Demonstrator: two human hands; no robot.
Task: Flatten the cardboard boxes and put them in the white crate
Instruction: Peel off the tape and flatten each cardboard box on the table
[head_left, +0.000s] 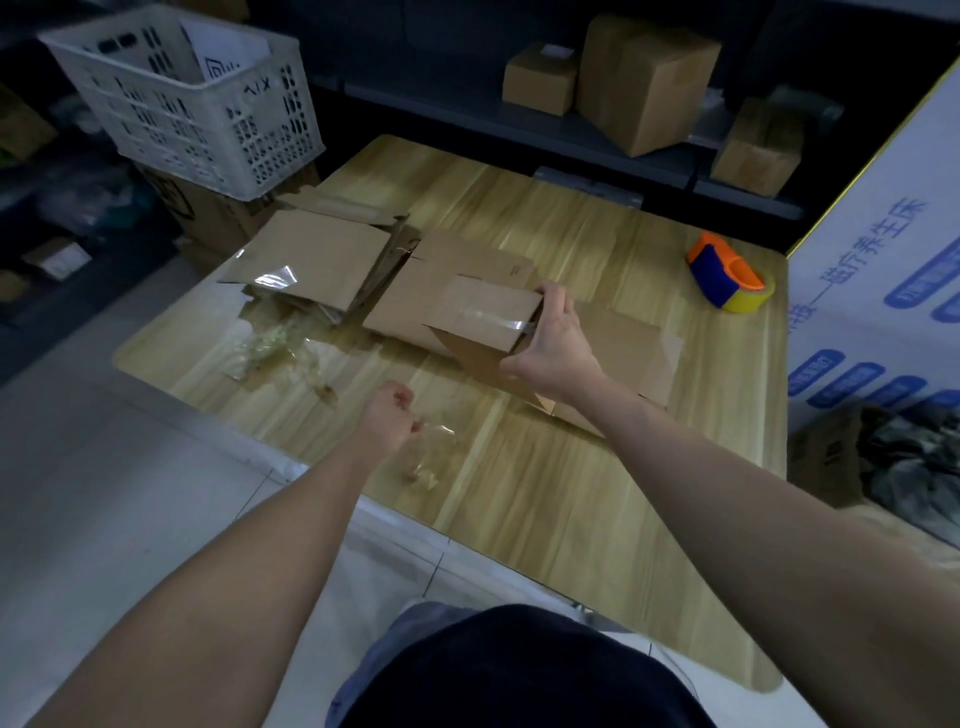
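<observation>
A brown cardboard box (478, 317) lies partly collapsed in the middle of the wooden table (597, 493), a strip of clear tape across its top flap. My right hand (553, 345) grips its right end, thumb low and fingers over the top edge. My left hand (390, 418) is closed on a strip of clear tape (439, 431) just above the table, nearer to me. A pile of flattened cardboard (317, 260) rests on the table's far left corner. The white crate (182, 98) stands beyond it on a brown box, a white sheet inside.
Crumpled tape scraps (275, 343) lie on the table's left part. An orange and blue tape dispenser (727, 273) sits at the far right. A large white printed carton (883, 270) stands at the right. Closed boxes (644, 83) sit on a dark shelf behind.
</observation>
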